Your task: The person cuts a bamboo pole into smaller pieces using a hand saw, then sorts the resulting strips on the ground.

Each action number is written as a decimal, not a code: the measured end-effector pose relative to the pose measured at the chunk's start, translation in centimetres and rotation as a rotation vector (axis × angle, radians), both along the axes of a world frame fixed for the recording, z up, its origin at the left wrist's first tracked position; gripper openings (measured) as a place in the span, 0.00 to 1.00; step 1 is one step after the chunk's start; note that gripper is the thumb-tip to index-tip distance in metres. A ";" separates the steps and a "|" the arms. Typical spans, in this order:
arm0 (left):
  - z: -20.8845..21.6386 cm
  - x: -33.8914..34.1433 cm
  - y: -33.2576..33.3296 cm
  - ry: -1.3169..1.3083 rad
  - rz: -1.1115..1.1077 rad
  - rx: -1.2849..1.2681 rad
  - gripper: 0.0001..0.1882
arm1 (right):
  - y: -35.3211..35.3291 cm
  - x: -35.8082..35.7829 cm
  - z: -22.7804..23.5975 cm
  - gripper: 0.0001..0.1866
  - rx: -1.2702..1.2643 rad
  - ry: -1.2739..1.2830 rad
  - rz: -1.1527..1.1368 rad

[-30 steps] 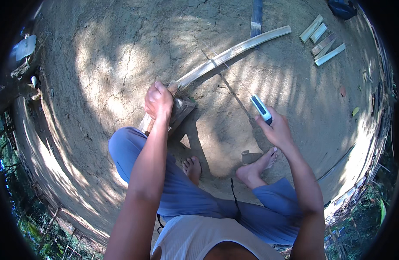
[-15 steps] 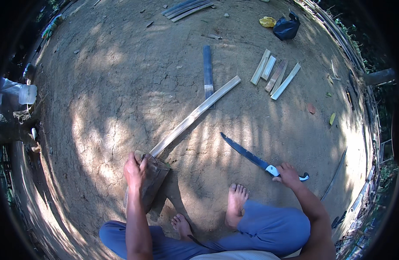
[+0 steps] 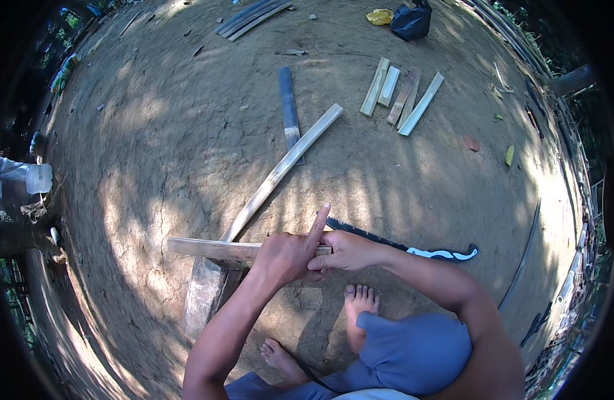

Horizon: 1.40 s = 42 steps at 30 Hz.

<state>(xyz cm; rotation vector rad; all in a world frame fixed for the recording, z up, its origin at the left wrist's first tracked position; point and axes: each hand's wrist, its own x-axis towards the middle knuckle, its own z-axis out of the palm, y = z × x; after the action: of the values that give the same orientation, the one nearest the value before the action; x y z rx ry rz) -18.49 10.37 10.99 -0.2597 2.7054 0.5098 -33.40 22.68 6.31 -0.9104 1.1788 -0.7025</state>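
Released onto the ground (image 3: 160, 133), 1 saw (image 3: 413, 252) now lies right of 2 hands (image 3: 285, 258), both clasping 1 wooden slat (image 3: 207, 248) jutting left; 5 short pieces (image 3: 421, 103) lie far right.

Cracked dirt ground (image 3: 140, 140), curved saw (image 3: 430, 253), wooden block (image 3: 203, 293), dark strip (image 3: 286, 93), short slats (image 3: 375, 87), dark bag (image 3: 411, 23)
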 end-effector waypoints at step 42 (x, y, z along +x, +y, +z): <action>-4.7 4.3 -12.2 1.183 1.326 1.153 0.27 | -20.7 -10.1 -7.8 0.34 -0.128 1.205 -0.216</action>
<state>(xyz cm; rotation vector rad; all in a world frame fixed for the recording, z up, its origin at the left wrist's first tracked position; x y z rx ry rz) -14.15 -1.87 6.28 -1.7554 1.9023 3.0940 -43.47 1.99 -1.54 -1.3830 2.3316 -0.3539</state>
